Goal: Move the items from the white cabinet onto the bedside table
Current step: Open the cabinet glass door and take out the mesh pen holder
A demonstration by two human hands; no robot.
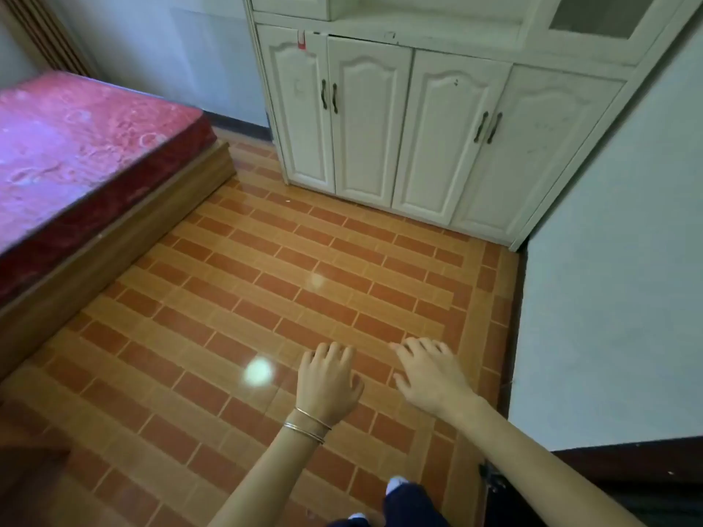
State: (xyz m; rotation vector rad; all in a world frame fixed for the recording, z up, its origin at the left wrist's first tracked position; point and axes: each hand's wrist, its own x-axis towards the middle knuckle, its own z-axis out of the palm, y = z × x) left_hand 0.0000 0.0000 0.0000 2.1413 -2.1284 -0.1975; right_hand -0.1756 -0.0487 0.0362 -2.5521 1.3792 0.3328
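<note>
Both hands hung empty, left hand (327, 382) loosely curled, right hand (430, 370) spread, facing the shut white cabinet (399, 127) at twelve o'clock, presumably readying to open it.

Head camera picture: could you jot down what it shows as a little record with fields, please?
place: bedroom corner with a brick-pattern tiled floor
white cabinet: four lower doors, all shut; open shelf above looks bare in the part shown
bed: red mattress on a wooden frame, at left
left hand: empty, fingers loosely curled, bangles on the wrist
right hand: empty, fingers spread
bedside table: not in view
items to move: none visible
</note>
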